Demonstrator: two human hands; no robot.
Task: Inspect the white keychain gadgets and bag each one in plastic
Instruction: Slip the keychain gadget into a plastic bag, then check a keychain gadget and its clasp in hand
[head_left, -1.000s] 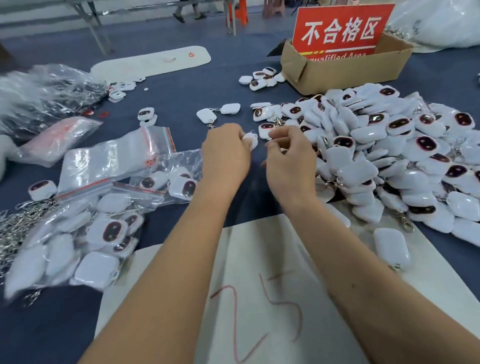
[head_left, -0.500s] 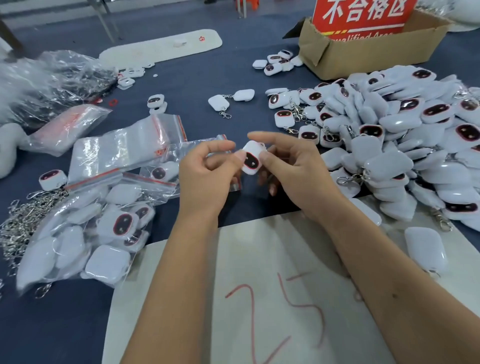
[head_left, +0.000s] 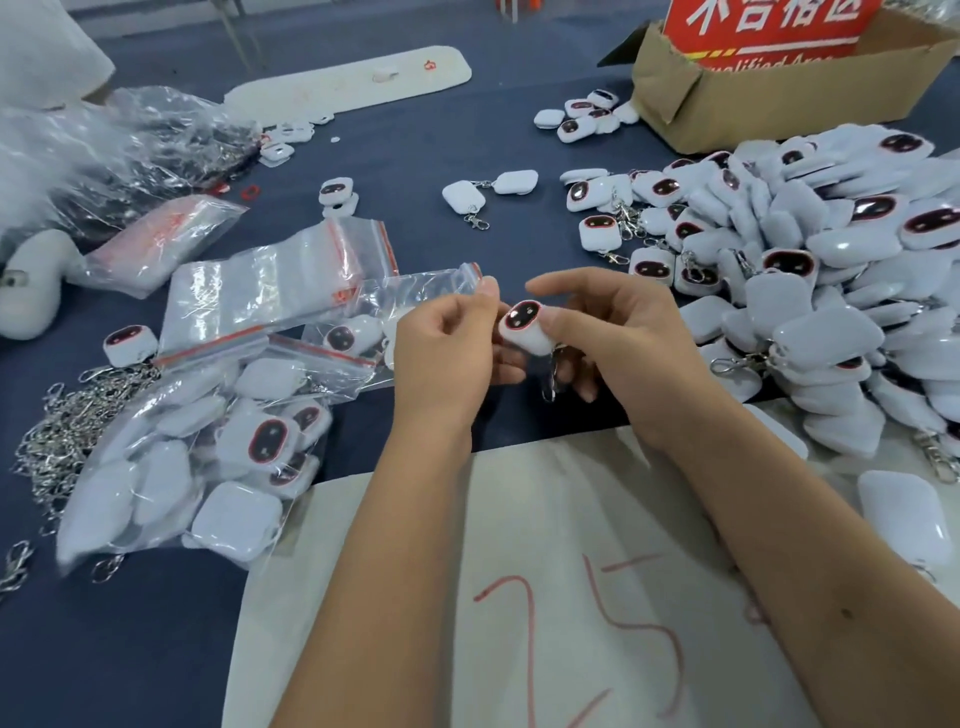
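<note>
Holding one keychain gadget (head_left: 524, 326) face-up between both hands: left hand (head_left: 447, 345) and right hand (head_left: 618, 338) each pinch an edge. Advice: tilt the dark screen toward the light, check for scratches, then reach for a bag from the plastic bags (head_left: 270, 280) just left.

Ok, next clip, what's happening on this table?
A person is checking a white keychain gadget, held between the left hand and right hand with its dark face up and its clip hanging below. It is not bagged yet. A big pile of loose gadgets lies to the right, empty zip bags and a bag of finished ones to the left. A cardboard box with a red sign stands at the back.
</note>
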